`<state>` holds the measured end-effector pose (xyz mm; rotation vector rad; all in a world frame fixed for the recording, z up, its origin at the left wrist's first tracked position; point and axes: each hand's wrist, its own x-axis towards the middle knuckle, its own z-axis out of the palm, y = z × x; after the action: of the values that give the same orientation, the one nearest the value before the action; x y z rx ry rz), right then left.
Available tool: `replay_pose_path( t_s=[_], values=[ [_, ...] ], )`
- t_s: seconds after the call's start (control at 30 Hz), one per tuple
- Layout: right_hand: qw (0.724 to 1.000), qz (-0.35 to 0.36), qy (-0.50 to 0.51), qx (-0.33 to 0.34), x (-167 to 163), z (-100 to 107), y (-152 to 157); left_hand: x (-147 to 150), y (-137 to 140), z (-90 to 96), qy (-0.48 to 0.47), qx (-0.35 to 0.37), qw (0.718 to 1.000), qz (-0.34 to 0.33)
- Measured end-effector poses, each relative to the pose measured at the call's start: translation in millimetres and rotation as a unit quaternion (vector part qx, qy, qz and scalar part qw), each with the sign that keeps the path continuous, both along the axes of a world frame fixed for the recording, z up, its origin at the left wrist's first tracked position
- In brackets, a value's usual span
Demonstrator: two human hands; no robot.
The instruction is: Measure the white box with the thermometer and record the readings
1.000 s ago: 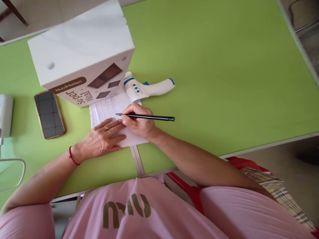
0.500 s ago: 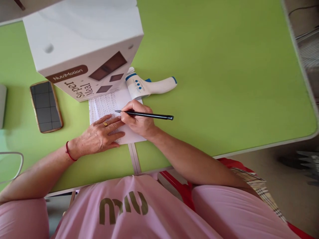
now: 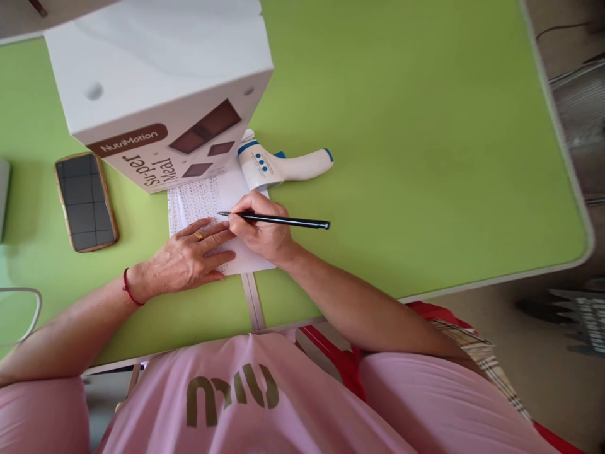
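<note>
My right hand (image 3: 263, 228) is closed round a black pen (image 3: 293, 221), its tip at the handwritten lines on a white sheet of paper (image 3: 250, 255). My left hand (image 3: 191, 255) lies flat on the paper's lower left, fingers spread, with a gold ring and a red bracelet at the wrist. Its fingertips come close to my right hand's fingers. Just beyond the right hand, a white and blue infrared thermometer (image 3: 283, 165) rests on its side, partly over the paper's upper edge. A tall white NutriMotion box (image 3: 165, 82) hides the sheet's far end.
A phone in a brown case (image 3: 87, 202) lies face up left of the box. At the left edge are a white object (image 3: 4, 198) and a white cable (image 3: 35, 315). The green table (image 3: 425, 139) has a pale rim, and a metal strip (image 3: 252, 302) crosses it near my body.
The view has shifted slightly, so the table's right edge sits further left. Both hands and the pen keep nearly the same place on the paper.
</note>
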<state>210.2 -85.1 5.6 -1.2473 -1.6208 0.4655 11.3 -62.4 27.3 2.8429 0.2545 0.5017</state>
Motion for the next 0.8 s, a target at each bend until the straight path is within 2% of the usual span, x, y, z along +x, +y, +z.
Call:
replay_pose_path(
  t_s=[0.8],
  values=[
    [1.000, -0.007, -0.019, -0.012, 2.1, -0.9, -1.1, 1.2, 0.3, -0.8, -0.006, -0.005, 1.000, -0.001]
  ],
)
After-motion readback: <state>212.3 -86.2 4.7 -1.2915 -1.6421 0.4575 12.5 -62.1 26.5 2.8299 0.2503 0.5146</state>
